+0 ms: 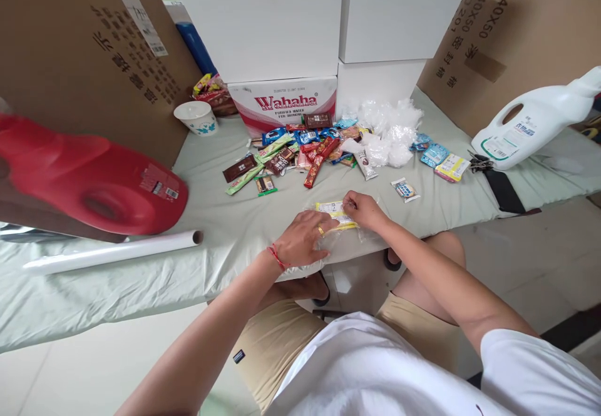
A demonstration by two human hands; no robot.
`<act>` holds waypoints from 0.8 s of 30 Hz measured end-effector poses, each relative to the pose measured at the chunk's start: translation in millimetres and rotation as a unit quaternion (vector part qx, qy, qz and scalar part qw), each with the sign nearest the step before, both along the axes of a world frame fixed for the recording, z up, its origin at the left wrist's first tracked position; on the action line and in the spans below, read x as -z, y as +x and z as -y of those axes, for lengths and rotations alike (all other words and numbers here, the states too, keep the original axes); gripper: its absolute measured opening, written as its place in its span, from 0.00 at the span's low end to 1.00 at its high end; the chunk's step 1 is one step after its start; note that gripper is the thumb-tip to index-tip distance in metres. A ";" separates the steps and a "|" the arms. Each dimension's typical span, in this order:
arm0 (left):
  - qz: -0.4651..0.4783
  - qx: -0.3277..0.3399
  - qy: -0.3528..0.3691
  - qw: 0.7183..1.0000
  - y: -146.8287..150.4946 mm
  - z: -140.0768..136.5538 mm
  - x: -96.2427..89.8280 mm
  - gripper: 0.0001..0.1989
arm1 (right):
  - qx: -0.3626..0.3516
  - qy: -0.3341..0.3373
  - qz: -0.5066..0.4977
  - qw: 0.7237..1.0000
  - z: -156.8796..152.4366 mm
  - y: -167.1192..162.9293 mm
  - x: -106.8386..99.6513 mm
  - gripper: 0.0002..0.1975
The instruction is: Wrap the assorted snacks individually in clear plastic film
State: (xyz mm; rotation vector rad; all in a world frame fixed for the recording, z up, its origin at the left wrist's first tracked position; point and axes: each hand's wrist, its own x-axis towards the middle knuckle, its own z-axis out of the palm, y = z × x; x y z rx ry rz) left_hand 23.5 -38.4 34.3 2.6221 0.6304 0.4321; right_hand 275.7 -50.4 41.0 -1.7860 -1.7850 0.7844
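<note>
Left hand [305, 236] lies spread over the yellow packet [328, 208] near the front edge of the table [206, 166]; right hand [364, 211] pinches the packet's right side. I judge a hard tug could tear it or skid it off.

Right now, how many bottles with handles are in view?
2: the red bottle at the picture's left, and the white bottle at its right. Others may be hidden.

The left forearm [230, 300] extends forward and inward; the left hand [304, 238] lies palm down, fingers extended, thumb apart. The right forearm [434, 263] angles inward; the right hand [367, 211] is curled, thumb and forefinger pinched together. Both hands are positioned close together.
</note>
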 end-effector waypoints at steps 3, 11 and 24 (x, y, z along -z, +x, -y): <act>0.040 -0.040 -0.003 0.998 7.5 7.0 10.8 0.17 | 0.004 -0.015 -0.025 1.000 -2.4 2.6 1.7 0.04; 0.097 -0.434 -0.179 0.878 21.5 -9.2 22.1 0.19 | -0.005 -0.056 -0.122 0.991 -9.7 10.8 10.3 0.09; 0.088 -0.502 -0.055 0.859 32.5 -10.6 35.8 0.04 | 0.020 0.240 0.227 0.944 35.2 5.8 -55.0 0.16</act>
